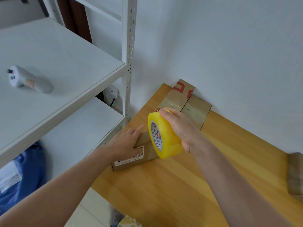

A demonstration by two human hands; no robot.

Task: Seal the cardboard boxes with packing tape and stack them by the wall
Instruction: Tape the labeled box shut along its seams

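A small cardboard box [131, 158] with a white barcode label lies on the wooden table [180, 185] near its left edge. My left hand [126, 143] presses flat on the box top, fingers straight. My right hand [182, 128] grips a thick yellow roll of packing tape [164, 136], held upright over the box's right end. Behind it, against the white wall, stand two taped cardboard boxes [185, 102], one with red printing.
A white metal shelf unit [65, 76] stands left of the table, with a grey handheld device [27, 79] on its upper shelf. Blue fabric [24, 174] lies under the shelf. Another cardboard piece [295, 174] sits at the table's right edge.
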